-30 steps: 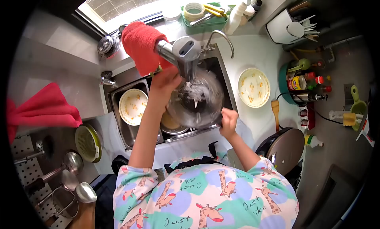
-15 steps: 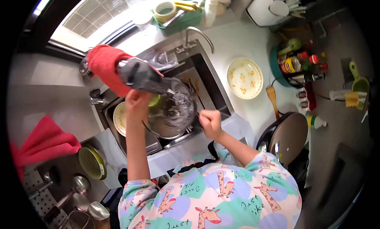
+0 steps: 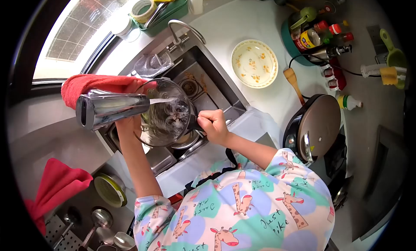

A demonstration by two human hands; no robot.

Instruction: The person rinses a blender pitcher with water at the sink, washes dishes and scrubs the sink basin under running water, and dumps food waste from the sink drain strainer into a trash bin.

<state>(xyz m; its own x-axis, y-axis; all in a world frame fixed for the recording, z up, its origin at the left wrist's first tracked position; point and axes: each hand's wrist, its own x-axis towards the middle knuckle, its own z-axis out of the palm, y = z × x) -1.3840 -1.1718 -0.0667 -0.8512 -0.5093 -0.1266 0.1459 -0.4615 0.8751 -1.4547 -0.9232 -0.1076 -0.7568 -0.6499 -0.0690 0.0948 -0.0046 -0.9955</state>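
Observation:
My right hand (image 3: 214,124) is closed around the black handle of a clear jug (image 3: 160,125), which is tilted over the sink (image 3: 203,64). Water runs from a large shiny faucet (image 3: 115,109) into the jug and churns inside it. My left hand (image 3: 128,123) is at the jug's left side, mostly behind the faucet. Its fingers are hidden, so I cannot tell what they grip. A red towel (image 3: 93,84) is draped over the faucet's base.
A flower-patterned bowl (image 3: 255,64) sits on the counter, near a wooden spatula (image 3: 294,84) and a round electric griddle (image 3: 318,125). Bottles stand in a teal holder (image 3: 290,43). A thin curved tap (image 3: 186,27) rises behind the sink. Ladles (image 3: 102,218) hang lower left.
The jug has moved up and left and is tipped more toward me. The faucet head has swung to the left with the stream still running. My right hand moved left with the handle.

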